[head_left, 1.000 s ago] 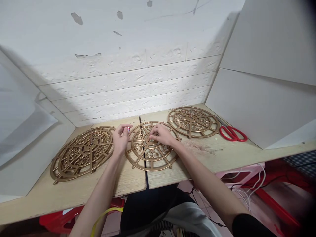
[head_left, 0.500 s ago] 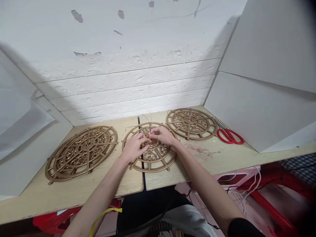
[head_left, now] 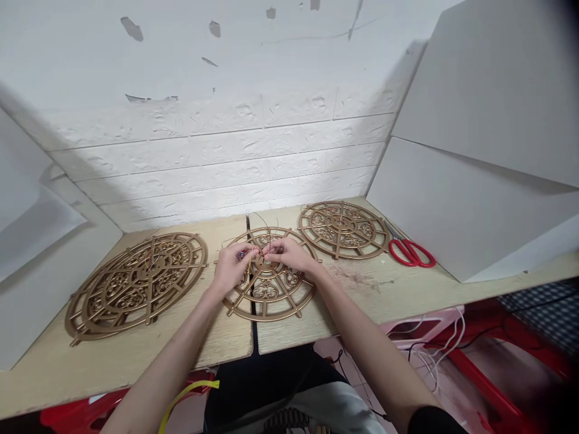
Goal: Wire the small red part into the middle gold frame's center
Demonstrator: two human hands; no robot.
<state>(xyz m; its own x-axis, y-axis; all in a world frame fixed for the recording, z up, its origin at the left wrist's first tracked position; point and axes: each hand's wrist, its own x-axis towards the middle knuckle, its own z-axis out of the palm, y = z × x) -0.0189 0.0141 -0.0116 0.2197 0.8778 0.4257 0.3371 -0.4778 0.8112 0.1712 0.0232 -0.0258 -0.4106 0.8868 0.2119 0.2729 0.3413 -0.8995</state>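
In front of me a round bronze-coloured openwork disc (head_left: 266, 293) lies flat across the gap between two boards. Over its centre my left hand (head_left: 234, 265) and my right hand (head_left: 286, 254) meet, fingertips almost touching. The left fingers are pinched on thin wires that come up at the disc's hub; a yellow one shows below them. My right thumb and fingers pinch the wires as well. Several thin dark wires (head_left: 270, 232) stick up behind the fingers. Exactly which strand each hand grips is too small to tell.
Stacked bronze discs (head_left: 138, 280) lie on the left, and another disc (head_left: 342, 228) lies at the back right. Red-handled scissors (head_left: 411, 253) rest beside it. White panels (head_left: 479, 205) and a white brick-patterned wall (head_left: 235, 150) enclose the wooden table (head_left: 362, 301). Red stools (head_left: 488, 380) stand below.
My left hand has turned from flat, fingers stretched over the hub, to a pinch on the wires. My right hand stays pinched there. The whole view has shifted slightly.
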